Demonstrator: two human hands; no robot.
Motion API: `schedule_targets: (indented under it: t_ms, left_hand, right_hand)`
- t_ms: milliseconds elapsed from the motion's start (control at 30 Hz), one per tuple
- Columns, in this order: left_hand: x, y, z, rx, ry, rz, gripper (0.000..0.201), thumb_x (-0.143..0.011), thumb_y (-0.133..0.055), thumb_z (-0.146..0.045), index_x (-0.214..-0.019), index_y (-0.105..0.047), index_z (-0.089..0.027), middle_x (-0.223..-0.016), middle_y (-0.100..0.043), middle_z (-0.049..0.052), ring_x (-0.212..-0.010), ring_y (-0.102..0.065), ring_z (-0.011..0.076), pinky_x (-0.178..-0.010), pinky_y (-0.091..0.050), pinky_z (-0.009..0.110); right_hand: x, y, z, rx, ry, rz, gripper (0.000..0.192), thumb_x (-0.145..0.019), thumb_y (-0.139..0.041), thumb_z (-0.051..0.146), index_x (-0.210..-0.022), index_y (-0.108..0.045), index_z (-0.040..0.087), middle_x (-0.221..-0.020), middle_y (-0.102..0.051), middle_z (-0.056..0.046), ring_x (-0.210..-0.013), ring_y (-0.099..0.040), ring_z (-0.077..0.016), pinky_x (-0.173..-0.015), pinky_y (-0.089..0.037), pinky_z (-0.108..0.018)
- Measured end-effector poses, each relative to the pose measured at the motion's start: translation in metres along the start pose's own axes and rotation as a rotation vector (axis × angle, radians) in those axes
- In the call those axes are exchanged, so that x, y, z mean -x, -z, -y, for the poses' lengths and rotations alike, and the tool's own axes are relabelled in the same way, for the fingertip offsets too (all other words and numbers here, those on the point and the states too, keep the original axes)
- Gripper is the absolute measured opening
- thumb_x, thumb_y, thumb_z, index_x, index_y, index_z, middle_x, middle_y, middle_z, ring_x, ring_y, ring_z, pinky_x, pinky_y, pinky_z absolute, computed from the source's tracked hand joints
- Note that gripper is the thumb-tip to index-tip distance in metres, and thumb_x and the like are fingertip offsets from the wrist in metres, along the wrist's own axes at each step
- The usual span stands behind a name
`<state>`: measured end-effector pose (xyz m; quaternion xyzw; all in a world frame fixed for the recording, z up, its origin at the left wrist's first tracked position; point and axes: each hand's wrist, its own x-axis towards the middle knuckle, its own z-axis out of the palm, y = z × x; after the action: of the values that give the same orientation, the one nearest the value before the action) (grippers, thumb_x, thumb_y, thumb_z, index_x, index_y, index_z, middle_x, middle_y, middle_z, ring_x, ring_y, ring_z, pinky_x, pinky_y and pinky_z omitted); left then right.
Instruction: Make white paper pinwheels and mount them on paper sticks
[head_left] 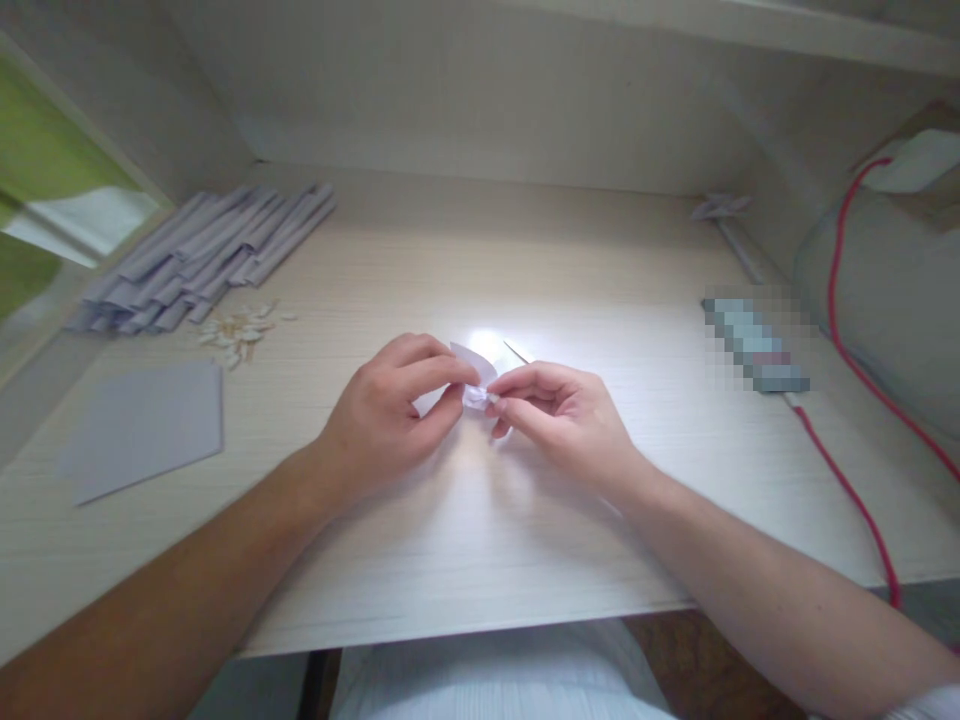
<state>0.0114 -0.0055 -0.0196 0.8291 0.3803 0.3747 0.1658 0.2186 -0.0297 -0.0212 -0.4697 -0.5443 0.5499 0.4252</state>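
Note:
A small folded piece of pale lilac paper (474,378) sits between both hands just above the middle of the light wooden desk (480,540). My left hand (390,410) pinches its left side between thumb and fingers. From the right, my right hand (559,410) grips the paper's other edge with its fingertips. A thin pale stick or strip (516,351) pokes out behind the right fingers. Most of the paper is hidden by the fingers.
A stack of folded lilac paper strips (210,255) lies at the back left, with small pale scraps (240,333) in front of it. A flat lilac sheet (146,425) lies at the left. A paper flower on a stick (724,215), a blurred object (757,345) and a red cable (847,480) are at the right.

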Motion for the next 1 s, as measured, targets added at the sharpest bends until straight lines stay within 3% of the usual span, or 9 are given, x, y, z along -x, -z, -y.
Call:
schedule_targets:
  t_ms: [233,500,1000]
  left_hand:
    - [0.000,-0.001,-0.001,0.014,0.003,0.004,0.007,-0.093,-0.067,-0.018,-0.092,-0.072,-0.023,-0.094,-0.070,0.005,-0.092,-0.066,0.0211,-0.084,-0.052,0.037]
    - [-0.001,0.000,-0.005,0.067,0.057,0.021,0.010,-0.095,-0.064,-0.021,-0.094,-0.073,-0.025,-0.091,-0.073,0.004,-0.089,-0.067,0.0215,-0.083,-0.051,0.039]
    - [-0.005,0.001,-0.013,0.186,0.349,0.079,0.013,-0.091,-0.068,-0.026,-0.083,-0.077,-0.021,-0.084,-0.075,-0.001,-0.081,-0.067,0.0159,-0.073,-0.047,0.028]
  right_hand:
    - [-0.001,0.000,0.001,-0.034,-0.002,0.008,0.011,-0.083,-0.079,0.025,-0.090,-0.077,0.017,-0.080,-0.077,-0.003,-0.066,-0.073,-0.0162,-0.069,-0.061,-0.031]
    - [0.000,0.000,0.003,-0.068,-0.010,-0.002,0.010,-0.081,-0.077,0.021,-0.089,-0.076,0.016,-0.079,-0.078,-0.003,-0.065,-0.074,-0.0168,-0.067,-0.061,-0.031]
    - [0.000,-0.002,0.005,-0.101,0.017,-0.057,0.005,-0.077,-0.077,0.015,-0.081,-0.073,0.016,-0.074,-0.078,-0.003,-0.060,-0.073,-0.0147,-0.060,-0.059,-0.026]
